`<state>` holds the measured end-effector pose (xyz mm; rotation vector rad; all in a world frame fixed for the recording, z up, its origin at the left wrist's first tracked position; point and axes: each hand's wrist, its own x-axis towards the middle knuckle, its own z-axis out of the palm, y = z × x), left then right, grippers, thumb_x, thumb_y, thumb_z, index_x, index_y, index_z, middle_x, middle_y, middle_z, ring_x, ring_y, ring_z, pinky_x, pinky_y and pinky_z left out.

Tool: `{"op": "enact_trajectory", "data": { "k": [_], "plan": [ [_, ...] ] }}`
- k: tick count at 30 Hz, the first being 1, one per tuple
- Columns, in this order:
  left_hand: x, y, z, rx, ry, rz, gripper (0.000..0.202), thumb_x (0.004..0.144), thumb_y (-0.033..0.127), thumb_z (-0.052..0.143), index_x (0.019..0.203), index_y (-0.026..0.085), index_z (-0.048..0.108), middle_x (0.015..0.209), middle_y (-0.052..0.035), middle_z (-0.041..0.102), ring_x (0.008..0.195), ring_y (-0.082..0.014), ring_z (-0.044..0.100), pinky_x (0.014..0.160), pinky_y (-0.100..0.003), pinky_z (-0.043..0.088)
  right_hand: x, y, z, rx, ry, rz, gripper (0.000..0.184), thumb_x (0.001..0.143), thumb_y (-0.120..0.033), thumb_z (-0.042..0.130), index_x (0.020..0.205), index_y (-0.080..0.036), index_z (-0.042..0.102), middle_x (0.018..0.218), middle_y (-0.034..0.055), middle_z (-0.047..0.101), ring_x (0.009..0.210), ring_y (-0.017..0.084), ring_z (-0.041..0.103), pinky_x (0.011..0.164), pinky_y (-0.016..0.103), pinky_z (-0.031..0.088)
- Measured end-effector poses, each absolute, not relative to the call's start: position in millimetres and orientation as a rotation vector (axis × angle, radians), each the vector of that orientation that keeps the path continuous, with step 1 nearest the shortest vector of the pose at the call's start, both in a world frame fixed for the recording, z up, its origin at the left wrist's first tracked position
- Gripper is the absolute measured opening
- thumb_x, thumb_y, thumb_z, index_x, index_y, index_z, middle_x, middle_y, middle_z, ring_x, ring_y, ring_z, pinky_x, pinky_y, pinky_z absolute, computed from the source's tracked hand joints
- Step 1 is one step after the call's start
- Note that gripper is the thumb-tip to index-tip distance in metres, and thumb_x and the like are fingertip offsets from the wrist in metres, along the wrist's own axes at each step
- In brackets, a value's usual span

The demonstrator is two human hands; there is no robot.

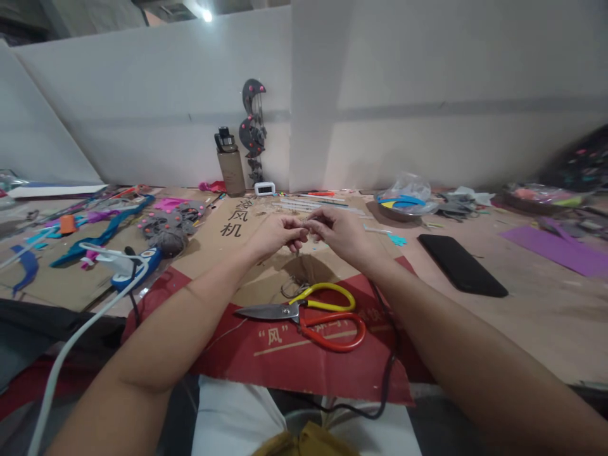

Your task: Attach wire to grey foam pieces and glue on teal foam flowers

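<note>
My left hand (284, 234) and my right hand (336, 229) meet over a brown cardboard sheet (209, 253). Both have their fingertips pinched together, close to each other. Whatever they grip is too small to make out. Below them, a tangle of thin dark thread or wire (291, 288) lies on the cardboard. Nearer to me, a pair of scissors (285, 311) with one yellow and one red handle rests partly open on the red printed part (280, 367) of the cardboard, blades to the left.
A black phone (460, 265) and purple sheet (555, 248) lie right. Grey crescent pieces (168, 221) and a blue power strip (137, 269) with a white cable are left. Behind stand a bottle (230, 166), a small clock (265, 189) and a bagged bowl (406, 201); crescents hang on the wall.
</note>
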<state>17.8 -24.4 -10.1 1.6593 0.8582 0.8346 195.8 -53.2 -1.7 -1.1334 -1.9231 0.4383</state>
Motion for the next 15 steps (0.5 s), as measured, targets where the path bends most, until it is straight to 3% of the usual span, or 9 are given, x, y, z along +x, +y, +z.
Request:
{"op": "enact_trajectory", "data": {
  "k": [4, 9, 15],
  "plan": [
    [17, -17, -14, 1.466, 0.886, 0.927, 0.016, 0.077, 0.025, 0.071, 0.074, 0.011, 0.065, 0.069, -0.0045, 0.067, 0.053, -0.0063, 0.058, 0.048, -0.017, 0.047, 213, -45, 1, -1.315, -1.692, 0.335, 0.028, 0.091, -0.038, 0.045, 0.084, -0.017, 0.062, 0.076, 0.0050, 0.066, 0.067, 0.016, 0.058, 0.064, 0.028, 0.041],
    [14, -11, -13, 1.308, 0.884, 0.990, 0.014, 0.078, 0.020, 0.070, 0.071, 0.010, 0.065, 0.065, -0.0027, 0.065, 0.049, -0.0046, 0.055, 0.046, -0.015, 0.045, 243, -34, -11, -1.735, -1.613, 0.207, 0.018, 0.082, -0.032, 0.054, 0.077, -0.017, 0.063, 0.077, 0.0064, 0.066, 0.073, 0.019, 0.059, 0.068, 0.030, 0.041],
    [7, -9, -7, 1.227, 0.910, 1.063, 0.011, 0.079, 0.016, 0.069, 0.070, 0.010, 0.065, 0.063, -0.0015, 0.065, 0.049, -0.0037, 0.054, 0.048, -0.015, 0.044, 217, -77, 2, -1.517, -2.015, 0.365, 0.026, 0.088, -0.033, 0.047, 0.078, -0.018, 0.064, 0.071, 0.0034, 0.065, 0.067, 0.017, 0.058, 0.064, 0.027, 0.041]
  ]
}}
